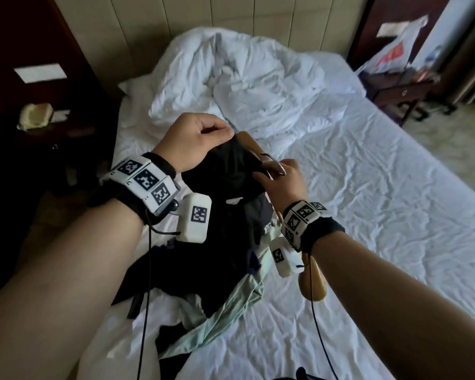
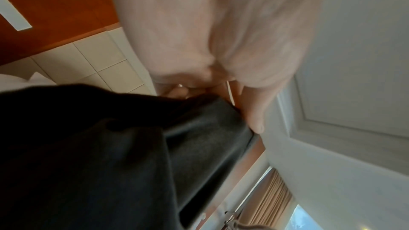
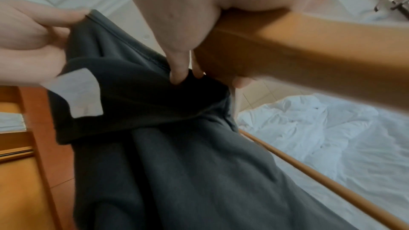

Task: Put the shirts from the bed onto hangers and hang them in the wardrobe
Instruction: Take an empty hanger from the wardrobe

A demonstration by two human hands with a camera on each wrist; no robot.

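Head view, mid-frame: the left hand pinches the dark shirt's neckline over the upper end of the wooden hanger, whose long axis runs down-right, gripped together with the collar by the right hand.

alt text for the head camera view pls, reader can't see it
Both hands work a dark shirt onto a wooden hanger above a bed: the left hand pinches the collar, the right hand grips the hanger near its hook. More dark and pale green clothes lie piled below, and a crumpled white duvet lies behind.
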